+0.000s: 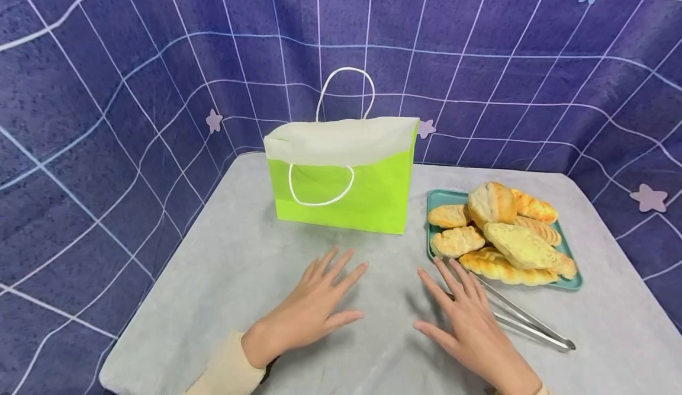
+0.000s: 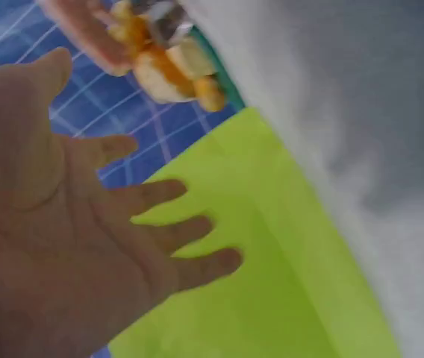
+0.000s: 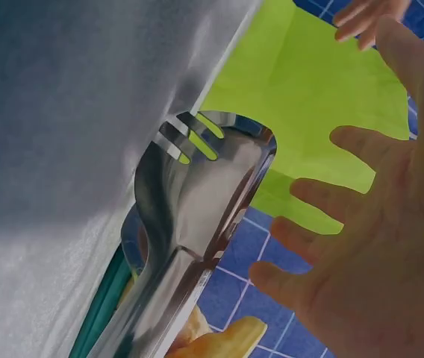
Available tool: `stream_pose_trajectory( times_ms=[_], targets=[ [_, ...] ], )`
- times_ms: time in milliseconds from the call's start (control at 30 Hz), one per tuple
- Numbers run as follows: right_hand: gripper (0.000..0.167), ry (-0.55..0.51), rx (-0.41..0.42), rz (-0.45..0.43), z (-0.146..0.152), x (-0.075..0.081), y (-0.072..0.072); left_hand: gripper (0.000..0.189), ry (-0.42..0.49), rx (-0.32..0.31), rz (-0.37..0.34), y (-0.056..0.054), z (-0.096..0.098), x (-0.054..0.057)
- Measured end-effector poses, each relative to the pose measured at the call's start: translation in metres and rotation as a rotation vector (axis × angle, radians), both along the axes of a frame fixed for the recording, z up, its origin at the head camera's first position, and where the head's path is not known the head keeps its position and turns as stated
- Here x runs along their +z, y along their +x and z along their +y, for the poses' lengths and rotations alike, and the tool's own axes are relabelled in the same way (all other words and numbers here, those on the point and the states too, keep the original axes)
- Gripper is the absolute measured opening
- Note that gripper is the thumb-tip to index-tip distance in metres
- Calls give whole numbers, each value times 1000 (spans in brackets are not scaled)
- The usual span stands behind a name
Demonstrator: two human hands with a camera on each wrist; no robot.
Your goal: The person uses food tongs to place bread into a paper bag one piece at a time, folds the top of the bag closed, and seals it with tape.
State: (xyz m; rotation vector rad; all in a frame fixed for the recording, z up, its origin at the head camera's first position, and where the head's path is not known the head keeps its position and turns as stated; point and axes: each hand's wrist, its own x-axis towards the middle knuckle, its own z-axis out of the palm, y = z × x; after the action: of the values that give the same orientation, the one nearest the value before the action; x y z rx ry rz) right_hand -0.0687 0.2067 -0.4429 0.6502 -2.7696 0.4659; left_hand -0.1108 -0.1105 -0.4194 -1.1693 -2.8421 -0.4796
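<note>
My left hand is spread with straight fingers over the table in front of a green paper bag and holds nothing. The bag stands upright, with a white top band and white cord handles. In the head view, my right hand is also spread, its fingers covering part of the metal serving tongs. The right wrist view shows the tongs' slotted head apart from those fingers. Beyond that hand lies a teal tray piled with several breads, among them a pale long loaf and a round roll.
All of this stands on a grey-white table. A purple-blue cloth with a grid pattern and stars hangs behind it and along both sides. The bag is at the back, left of the tray.
</note>
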Motion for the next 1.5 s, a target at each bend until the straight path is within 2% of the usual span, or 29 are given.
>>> stream_pose_trajectory(
  times_ms=[100,167,267,333,367,433,533,600,667,767,867,1000,1100,1233,1367,1433,1500],
  targets=[
    [85,15,-14,-28,3,-1,1,65,94,-81,8,-5,-1,23],
    [86,26,-25,-51,5,-2,1,51,204,-163,72,-9,0,46],
    [84,31,-41,-88,6,-3,1,24,401,-296,262,-16,3,83],
    [81,29,-45,-104,8,-4,2,21,506,-345,406,-21,4,105],
    [80,27,-47,-109,8,-4,2,24,545,-348,470,-25,5,116],
    [78,23,-52,-102,11,-3,1,26,600,-316,552,-34,4,133],
    [77,13,-67,-70,19,2,0,20,604,-200,566,-56,2,147],
    [77,8,-88,-38,27,6,-1,16,571,-114,550,-72,0,148],
    [76,-1,-108,-6,36,10,-1,19,531,-49,524,-88,-2,142],
    [71,-2,-149,11,49,14,-1,27,486,13,494,-105,-8,128],
    [66,6,-180,-18,59,14,-1,32,447,48,477,-116,-14,111],
    [65,63,-216,-169,66,11,-5,37,351,85,514,-124,-16,93],
    [58,93,-234,-246,70,8,-12,35,327,90,546,-125,-14,88],
    [50,70,-219,-202,75,6,-18,29,363,91,567,-126,-11,86],
    [45,29,-185,-149,76,8,-12,25,374,94,591,-128,-9,82],
    [43,1,-185,-112,73,15,-5,24,372,90,600,-129,-7,79],
    [44,-44,-177,-26,70,29,3,24,369,85,607,-129,-5,78]
  ],
)
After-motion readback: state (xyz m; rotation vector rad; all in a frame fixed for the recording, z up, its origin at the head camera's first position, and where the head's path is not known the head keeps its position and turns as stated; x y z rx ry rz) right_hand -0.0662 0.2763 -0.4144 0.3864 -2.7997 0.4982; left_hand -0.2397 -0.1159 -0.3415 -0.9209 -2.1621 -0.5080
